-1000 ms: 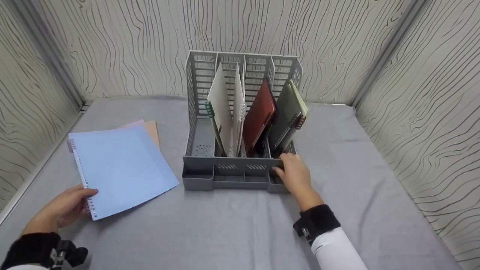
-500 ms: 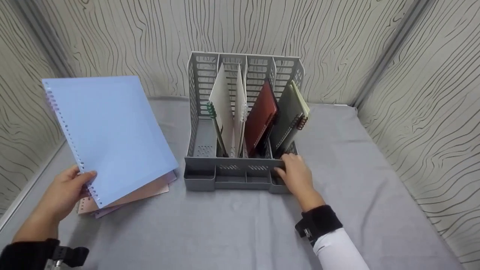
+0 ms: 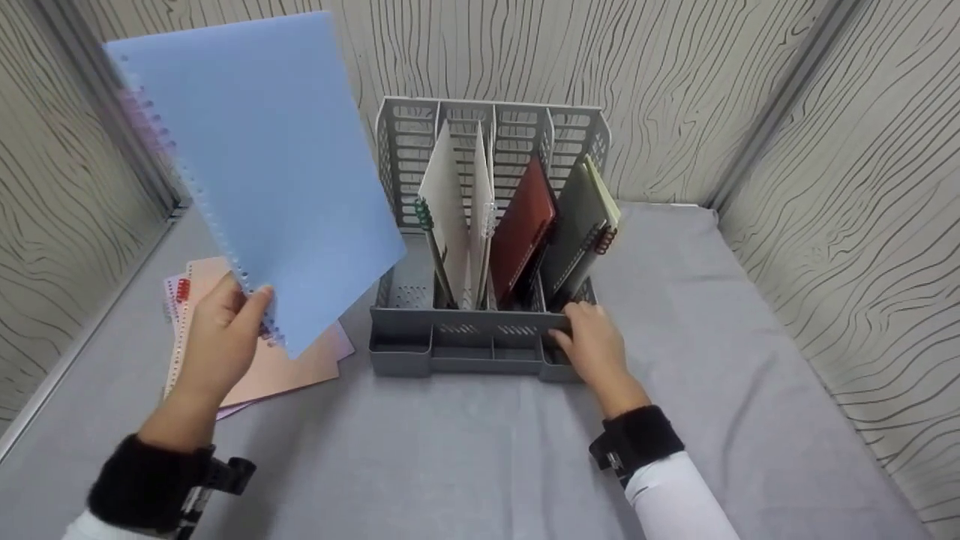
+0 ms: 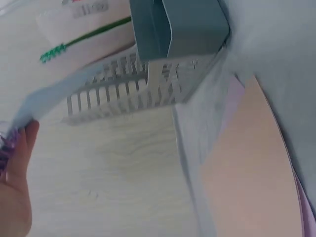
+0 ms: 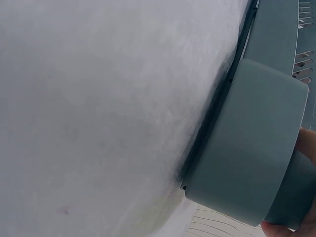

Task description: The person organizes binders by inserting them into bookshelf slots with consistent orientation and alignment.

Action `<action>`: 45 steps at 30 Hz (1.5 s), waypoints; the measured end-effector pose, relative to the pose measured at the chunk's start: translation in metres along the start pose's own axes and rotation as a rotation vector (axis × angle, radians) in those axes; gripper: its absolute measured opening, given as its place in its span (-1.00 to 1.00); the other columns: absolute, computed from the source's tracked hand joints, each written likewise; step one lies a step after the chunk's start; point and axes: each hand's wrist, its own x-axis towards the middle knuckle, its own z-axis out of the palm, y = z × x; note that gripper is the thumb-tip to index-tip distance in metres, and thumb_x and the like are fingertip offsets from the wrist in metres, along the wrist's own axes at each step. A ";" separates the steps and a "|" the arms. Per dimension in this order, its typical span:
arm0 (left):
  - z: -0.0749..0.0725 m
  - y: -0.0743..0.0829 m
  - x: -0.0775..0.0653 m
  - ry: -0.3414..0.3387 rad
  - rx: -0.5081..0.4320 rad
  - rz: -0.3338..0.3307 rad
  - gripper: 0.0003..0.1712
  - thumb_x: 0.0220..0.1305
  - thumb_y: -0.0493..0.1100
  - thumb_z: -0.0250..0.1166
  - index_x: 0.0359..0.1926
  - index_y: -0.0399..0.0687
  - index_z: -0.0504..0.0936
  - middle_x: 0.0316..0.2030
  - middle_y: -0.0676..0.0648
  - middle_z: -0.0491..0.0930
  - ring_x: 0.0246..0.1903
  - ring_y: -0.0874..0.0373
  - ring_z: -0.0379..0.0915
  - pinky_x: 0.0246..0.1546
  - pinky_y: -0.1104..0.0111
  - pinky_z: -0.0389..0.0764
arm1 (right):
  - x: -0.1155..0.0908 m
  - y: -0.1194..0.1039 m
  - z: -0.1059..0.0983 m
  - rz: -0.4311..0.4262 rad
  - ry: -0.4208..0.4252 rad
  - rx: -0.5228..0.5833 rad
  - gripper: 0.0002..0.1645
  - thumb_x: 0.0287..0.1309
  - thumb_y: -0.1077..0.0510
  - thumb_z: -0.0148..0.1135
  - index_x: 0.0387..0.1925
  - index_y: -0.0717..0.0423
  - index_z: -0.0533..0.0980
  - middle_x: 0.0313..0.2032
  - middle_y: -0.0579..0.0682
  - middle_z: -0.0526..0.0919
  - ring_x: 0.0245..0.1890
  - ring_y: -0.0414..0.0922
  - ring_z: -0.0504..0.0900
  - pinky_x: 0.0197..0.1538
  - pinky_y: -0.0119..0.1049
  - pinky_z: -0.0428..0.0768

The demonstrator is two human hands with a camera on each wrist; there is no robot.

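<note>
My left hand point(image 3: 217, 337) pinches a blue spiral notebook point(image 3: 262, 165) near the lower end of its punched edge, thumb on the cover. The notebook is raised and tilted, and overlaps the left end of the grey file organizer point(image 3: 401, 365) in the head view. Its purple coil point(image 4: 7, 148) shows beside the fingers in the left wrist view. My right hand point(image 3: 598, 345) grips the organizer's front right corner, fingers over the divider and thumb at the small front compartment. The organizer's leftmost slot holds no notebook.
White notebooks point(image 3: 444, 187), a red notebook point(image 3: 517, 232) and a dark green notebook point(image 3: 574, 232) stand in the other slots. Peach point(image 3: 300, 371) and lilac point(image 3: 343, 341) notebooks lie stacked on the grey cloth at left. Patterned walls point(image 3: 675, 97) enclose the table.
My left hand has lifted the blue notebook off the pile and carried it up and to the right, uncovering the peach notebook. My right hand stays on the organizer's corner.
</note>
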 end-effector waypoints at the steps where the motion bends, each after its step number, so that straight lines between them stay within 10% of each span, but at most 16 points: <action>1: 0.007 0.001 0.003 0.001 0.013 0.001 -0.53 0.43 -0.17 -0.05 0.30 -0.19 0.29 0.06 -0.24 0.50 -0.14 0.12 0.57 -0.25 0.41 0.58 | -0.001 0.000 0.001 0.001 -0.002 -0.002 -0.71 0.08 0.05 0.32 -0.31 0.15 0.46 -0.32 0.06 0.53 -0.26 0.03 0.46 -0.27 -0.07 0.47; 12: 0.083 -0.004 0.038 0.120 0.151 0.111 -0.69 0.32 -0.39 0.01 0.05 -0.37 0.48 -0.33 -0.34 0.61 -0.64 0.03 0.44 -0.62 0.42 0.49 | -0.003 -0.002 0.004 -0.013 0.039 -0.015 -0.72 0.07 0.07 0.33 -0.32 0.13 0.43 -0.33 0.02 0.51 -0.25 -0.01 0.44 -0.29 -0.12 0.49; 22: 0.131 -0.016 0.064 0.143 0.207 0.133 -0.58 0.35 -0.33 0.01 0.22 -0.19 0.41 -0.08 -0.33 0.57 -0.18 -0.20 0.57 -0.22 0.03 0.57 | -0.002 -0.002 0.004 0.006 0.032 0.011 -0.74 0.07 0.06 0.33 -0.32 0.10 0.45 -0.32 -0.01 0.52 -0.24 -0.02 0.46 -0.27 -0.11 0.50; 30: 0.156 -0.028 0.073 0.118 0.241 0.072 -0.54 0.38 -0.31 -0.04 0.28 -0.16 0.34 -0.07 -0.36 0.56 -0.31 -0.17 0.58 -0.29 0.02 0.53 | -0.003 0.000 0.003 -0.009 0.061 0.017 -0.72 0.05 0.05 0.34 -0.31 0.10 0.45 -0.32 0.00 0.52 -0.24 -0.02 0.46 -0.27 -0.11 0.50; 37: 0.169 -0.035 0.071 -0.014 0.308 0.044 -0.26 0.22 -0.42 0.01 0.42 -0.09 0.06 -0.72 -0.15 0.37 -0.72 0.05 0.20 -0.61 0.21 0.30 | -0.004 -0.001 0.002 0.000 0.044 0.004 -0.70 0.07 0.05 0.33 -0.25 0.13 0.47 -0.30 0.01 0.53 -0.21 -0.01 0.46 -0.23 -0.12 0.51; 45: 0.173 -0.043 0.070 -0.097 0.404 0.039 -0.24 0.17 -0.44 0.07 0.40 -0.17 0.07 -0.43 -0.32 0.59 -0.48 -0.13 0.49 -0.38 0.05 0.49 | -0.004 -0.001 0.000 -0.002 0.032 0.005 -0.69 0.08 0.06 0.32 -0.22 0.13 0.47 -0.27 0.02 0.54 -0.18 0.00 0.46 -0.20 -0.11 0.51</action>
